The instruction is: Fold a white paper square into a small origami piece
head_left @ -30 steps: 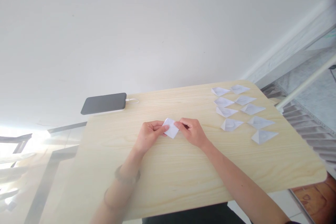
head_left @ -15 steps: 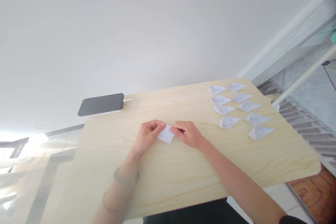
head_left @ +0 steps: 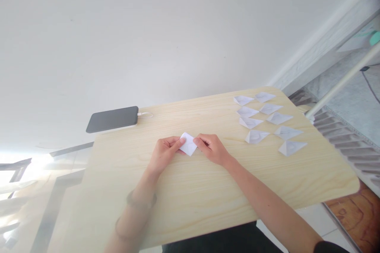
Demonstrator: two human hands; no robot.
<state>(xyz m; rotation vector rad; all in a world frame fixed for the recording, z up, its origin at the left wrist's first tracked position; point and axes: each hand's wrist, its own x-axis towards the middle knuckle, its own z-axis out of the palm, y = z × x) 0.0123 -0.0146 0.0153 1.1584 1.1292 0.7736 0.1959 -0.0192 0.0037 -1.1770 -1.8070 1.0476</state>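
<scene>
A small white folded paper square (head_left: 188, 144) is held between my two hands above the middle of the table, one corner turned up and away from me. My left hand (head_left: 166, 151) pinches its left corner, thumb on top and fingers underneath. At the opposite corner, my right hand (head_left: 212, 148) grips the paper between thumb and forefinger. Further right on the tabletop lie several folded white paper pieces (head_left: 257, 136), kite-shaped, set out in two rough columns.
The pale wood-grain table (head_left: 184, 201) stands against a white wall (head_left: 178, 39). At its far left corner rests a dark phone-like slab (head_left: 113, 119) with a white cable (head_left: 146, 114) plugged in. A white pole (head_left: 341, 83) slants beyond the right edge.
The paper has shifted slightly up and turned, so more of its face shows between my hands. My right thumb now sits at its right corner. The folded pieces stay put on the table.
</scene>
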